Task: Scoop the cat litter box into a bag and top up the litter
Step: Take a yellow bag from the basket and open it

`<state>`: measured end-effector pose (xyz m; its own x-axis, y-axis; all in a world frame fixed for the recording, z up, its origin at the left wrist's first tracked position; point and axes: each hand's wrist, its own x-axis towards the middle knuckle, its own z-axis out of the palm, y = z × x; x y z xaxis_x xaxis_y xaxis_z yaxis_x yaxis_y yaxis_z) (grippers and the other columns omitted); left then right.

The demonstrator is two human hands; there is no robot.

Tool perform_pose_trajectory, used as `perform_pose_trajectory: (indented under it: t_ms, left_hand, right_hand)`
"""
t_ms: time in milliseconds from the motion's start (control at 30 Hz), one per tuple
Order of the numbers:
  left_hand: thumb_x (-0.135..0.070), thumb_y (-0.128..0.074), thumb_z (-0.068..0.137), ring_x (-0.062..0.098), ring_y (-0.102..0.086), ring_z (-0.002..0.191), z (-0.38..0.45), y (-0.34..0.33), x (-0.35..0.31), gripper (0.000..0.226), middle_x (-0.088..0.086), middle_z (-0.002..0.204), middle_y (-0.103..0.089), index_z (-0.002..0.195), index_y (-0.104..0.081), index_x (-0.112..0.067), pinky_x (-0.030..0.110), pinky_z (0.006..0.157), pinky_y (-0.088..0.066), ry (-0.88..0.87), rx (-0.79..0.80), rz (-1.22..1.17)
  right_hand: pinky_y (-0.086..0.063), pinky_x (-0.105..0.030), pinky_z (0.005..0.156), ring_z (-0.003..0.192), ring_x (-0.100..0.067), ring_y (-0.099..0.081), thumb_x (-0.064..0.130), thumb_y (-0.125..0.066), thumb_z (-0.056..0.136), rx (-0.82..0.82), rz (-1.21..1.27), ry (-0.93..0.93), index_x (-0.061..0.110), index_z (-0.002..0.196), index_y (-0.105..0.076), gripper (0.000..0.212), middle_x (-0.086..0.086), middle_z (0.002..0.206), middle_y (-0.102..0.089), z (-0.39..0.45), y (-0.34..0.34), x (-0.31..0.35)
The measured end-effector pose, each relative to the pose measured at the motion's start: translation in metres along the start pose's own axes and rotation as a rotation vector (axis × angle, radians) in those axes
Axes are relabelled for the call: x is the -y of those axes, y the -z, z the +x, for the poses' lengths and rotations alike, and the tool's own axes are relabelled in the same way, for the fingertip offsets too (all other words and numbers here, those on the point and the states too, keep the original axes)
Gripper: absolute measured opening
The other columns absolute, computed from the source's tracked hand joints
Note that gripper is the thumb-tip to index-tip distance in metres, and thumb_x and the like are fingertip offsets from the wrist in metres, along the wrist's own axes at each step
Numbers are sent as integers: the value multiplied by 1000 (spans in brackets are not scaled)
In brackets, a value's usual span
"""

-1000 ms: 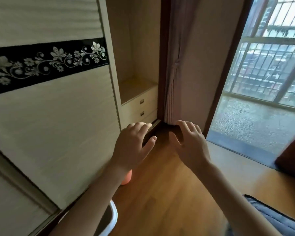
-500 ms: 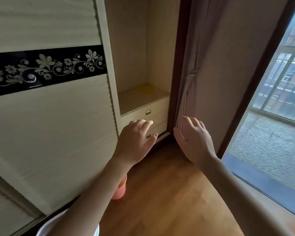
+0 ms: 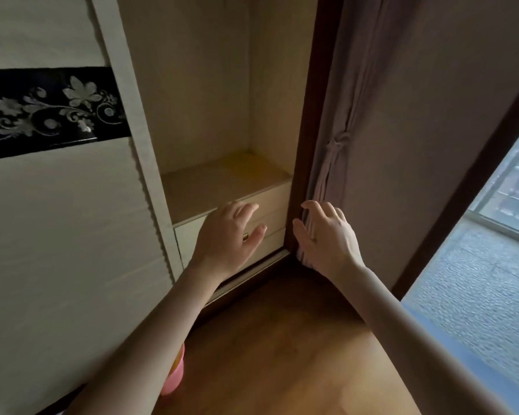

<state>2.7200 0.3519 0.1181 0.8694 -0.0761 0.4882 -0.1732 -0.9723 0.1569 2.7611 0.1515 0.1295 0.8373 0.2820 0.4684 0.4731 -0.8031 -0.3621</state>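
Note:
No litter box, scoop or bag shows in the head view. My left hand (image 3: 226, 235) is stretched out in front of the low drawers (image 3: 270, 205) of an open wardrobe bay, fingers relaxed, holding nothing. My right hand (image 3: 327, 235) reaches forward beside the dark door frame and the tied curtain (image 3: 339, 151), fingers loosely spread and empty. A pink cup-like container (image 3: 174, 375) stands on the wooden floor under my left forearm, partly hidden by it.
A sliding wardrobe door (image 3: 57, 220) with a black floral band fills the left. The open bay has a bare shelf (image 3: 222, 178) above the drawers. A window (image 3: 492, 265) runs along the right. Wooden floor (image 3: 282, 354) lies below.
The view has swung left and closer to the wardrobe bay. Both hands have stayed extended and empty, now level with the drawers; the white rim at the bottom left has left the view.

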Motion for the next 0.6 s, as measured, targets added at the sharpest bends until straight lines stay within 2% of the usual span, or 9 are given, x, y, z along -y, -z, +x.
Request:
perform_pose_trajectory:
  t_ms: [200, 267, 367, 433, 533, 600]
  left_hand:
    - [-48, -33, 96, 17, -49, 121, 102, -57, -3, 52, 1, 130, -56, 133, -49, -16, 30, 99, -36, 15, 29, 37]
    - [-51, -28, 96, 17, -46, 125, 133, -81, -2, 56, 1, 135, -53, 136, -46, -18, 32, 103, -34, 37, 57, 76]
    - [-56, -18, 95, 21, -27, 140, 179, -124, -1, 61, -2, 152, -32, 146, -30, -26, 39, 114, -17, 72, 111, 161]
    - [-59, -16, 94, 23, -15, 144, 209, -151, 0, 62, -4, 156, -20, 148, -20, -30, 42, 116, -7, 119, 117, 222]
    - [-59, -20, 94, 25, -16, 144, 255, -186, -1, 60, -4, 156, -21, 148, -21, -31, 47, 117, -11, 216, 118, 264]
    - [-59, -19, 94, 25, -20, 143, 282, -206, 0, 60, -3, 155, -25, 147, -23, -31, 50, 116, -17, 263, 149, 288]
  right_hand:
    - [-47, -41, 88, 115, -25, -50, 44, -46, 93, 49, 2, 54, 18, 131, -48, 46, -4, 124, -56, 98, -25, -77]
    - [-46, -41, 90, 116, -25, -49, 45, -44, 94, 70, -10, 91, 17, 133, -47, 48, -4, 127, -55, 134, -38, -106]
    - [-39, -41, 100, 126, -25, -43, 47, -41, 94, 104, -57, 195, 18, 137, -43, 52, -3, 135, -50, 189, -61, -152]
    - [-33, -41, 106, 133, -24, -36, 48, -38, 93, 133, -77, 280, 20, 139, -40, 54, -1, 140, -47, 226, -77, -182]
    - [-26, -44, 111, 139, -25, -28, 49, -35, 93, 183, -93, 370, 24, 143, -33, 56, 0, 146, -40, 283, -97, -221]
    - [-28, -45, 110, 138, -25, -29, 48, -36, 93, 219, -78, 409, 25, 143, -32, 55, 0, 148, -37, 317, -108, -242]
